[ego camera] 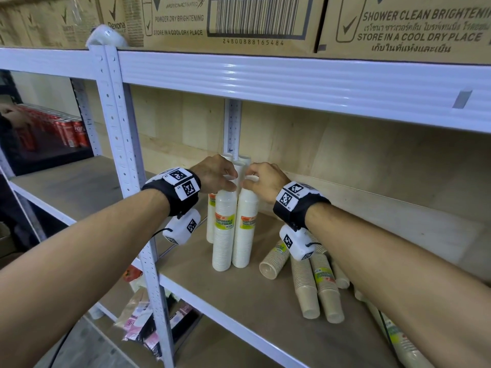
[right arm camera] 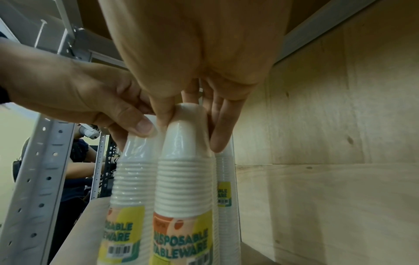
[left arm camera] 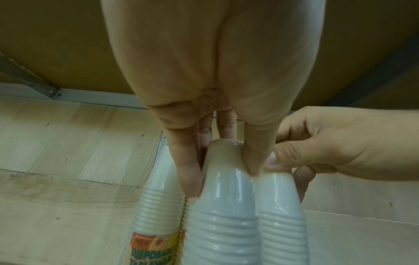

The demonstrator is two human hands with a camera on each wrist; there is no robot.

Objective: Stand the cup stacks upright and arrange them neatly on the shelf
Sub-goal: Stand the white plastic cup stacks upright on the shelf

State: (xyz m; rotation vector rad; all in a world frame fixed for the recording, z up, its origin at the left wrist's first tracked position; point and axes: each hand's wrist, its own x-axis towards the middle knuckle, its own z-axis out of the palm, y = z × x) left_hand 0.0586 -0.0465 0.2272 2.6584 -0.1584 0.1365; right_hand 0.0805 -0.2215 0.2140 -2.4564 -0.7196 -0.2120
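Several white cup stacks with yellow labels stand upright together at the back left of the shelf board (ego camera: 265, 314). My left hand (ego camera: 225, 179) pinches the top of the front left stack (ego camera: 224, 229), seen close in the left wrist view (left arm camera: 226, 206) between thumb and fingers (left arm camera: 190, 179). My right hand (ego camera: 255, 179) grips the top of the front right stack (ego camera: 245, 229), shown in the right wrist view (right arm camera: 186, 161) with the fingers (right arm camera: 217, 139) curled round it. The two stacks touch side by side. Brown cup stacks (ego camera: 305, 285) lie on their sides to the right.
A white stack (ego camera: 393, 333) lies under my right forearm at the far right. The shelf post (ego camera: 148, 235) stands left of the cups and the upper beam (ego camera: 292, 83) runs close overhead. Red cans (ego camera: 66, 128) fill the neighbouring bay. Packets (ego camera: 148, 322) lie on the lower shelf.
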